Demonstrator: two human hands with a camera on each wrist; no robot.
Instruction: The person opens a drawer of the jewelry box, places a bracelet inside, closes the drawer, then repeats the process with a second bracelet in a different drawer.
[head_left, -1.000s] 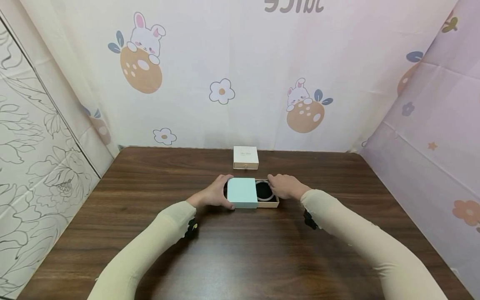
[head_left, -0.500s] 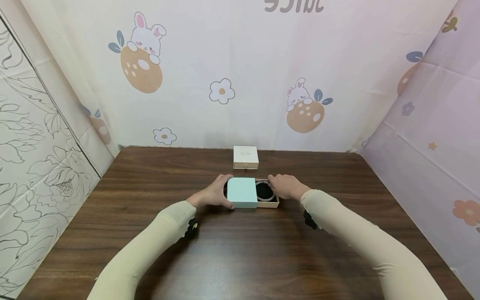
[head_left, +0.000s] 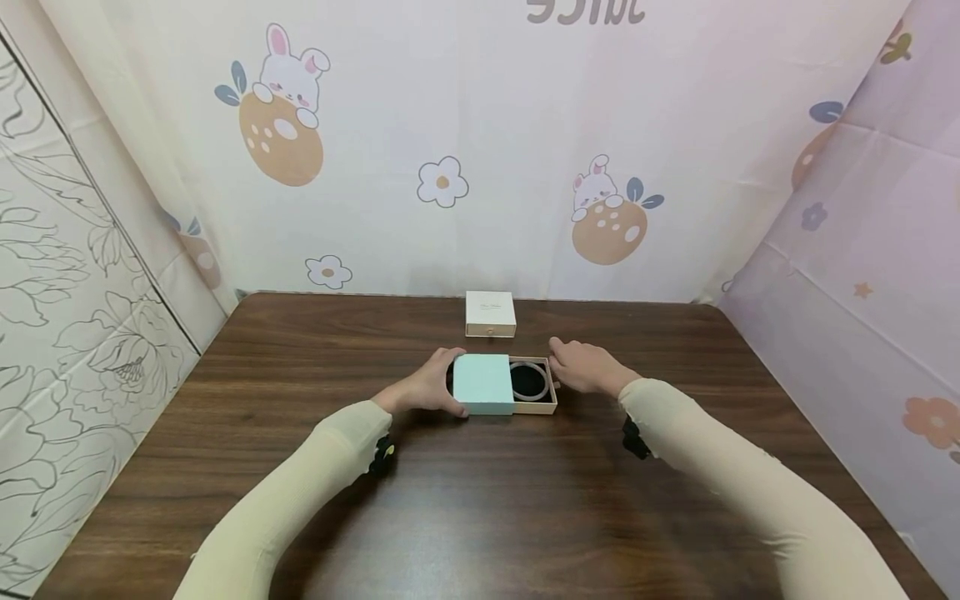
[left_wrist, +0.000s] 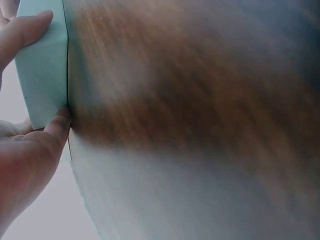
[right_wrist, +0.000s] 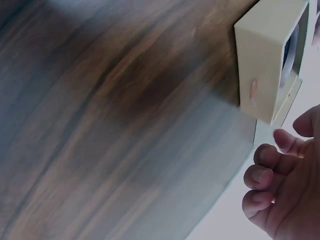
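Observation:
A mint-green sliding box [head_left: 483, 385] lies on the table, its cream drawer [head_left: 535, 409] pulled out to the right. In the drawer, a pale bangle [head_left: 530, 400] rests on a black lining. My left hand [head_left: 427, 389] grips the green sleeve from the left, thumb at the front and fingers at the back; the left wrist view shows the fingertips pressed on the mint box sides. Just off the drawer's right end is my right hand [head_left: 588, 367], fingers loosely curled around nothing. In the right wrist view a small ribbon pull [right_wrist: 253, 90] shows on the drawer's end [right_wrist: 257, 75].
Behind the mint box stands a small white box [head_left: 491, 312] with a drawer front, close to the table's back edge. A printed curtain [head_left: 517, 108] hangs behind the brown wood table [head_left: 480, 500], with more cloth at the right side.
My right hand has left the bangle and moved right and slightly back, out of the drawer. The bangle stays in the drawer. My left hand holds the box as before.

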